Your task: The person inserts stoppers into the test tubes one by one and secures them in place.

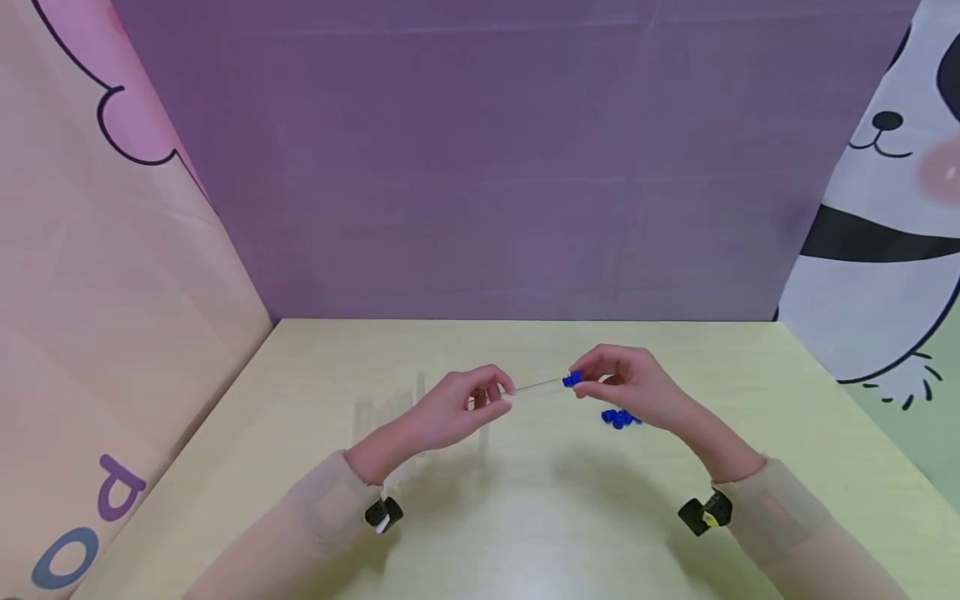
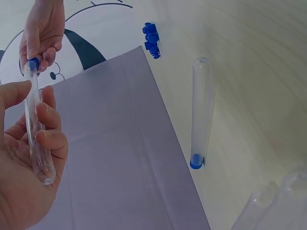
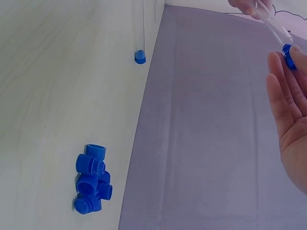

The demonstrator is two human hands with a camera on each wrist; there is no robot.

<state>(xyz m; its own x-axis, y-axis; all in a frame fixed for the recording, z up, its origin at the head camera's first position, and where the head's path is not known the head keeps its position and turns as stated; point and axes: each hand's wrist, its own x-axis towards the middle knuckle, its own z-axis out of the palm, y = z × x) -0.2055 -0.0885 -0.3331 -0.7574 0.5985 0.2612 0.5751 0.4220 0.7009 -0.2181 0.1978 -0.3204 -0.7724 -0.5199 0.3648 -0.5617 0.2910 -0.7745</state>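
Observation:
A clear test tube with a rounded bottom lies along my left hand, its thumb and curled fingers gripping it above the table. My right hand pinches a blue cap between thumb and fingers, at the tube's mouth. In the left wrist view the cap meets the tube end; how far it is seated cannot be told. A small heap of blue caps lies on the table below my right hand.
A capped test tube lies on the table, its blue cap toward the back. Several more clear tubes lie at the left. A purple backdrop rises behind the table, with printed panels at both sides.

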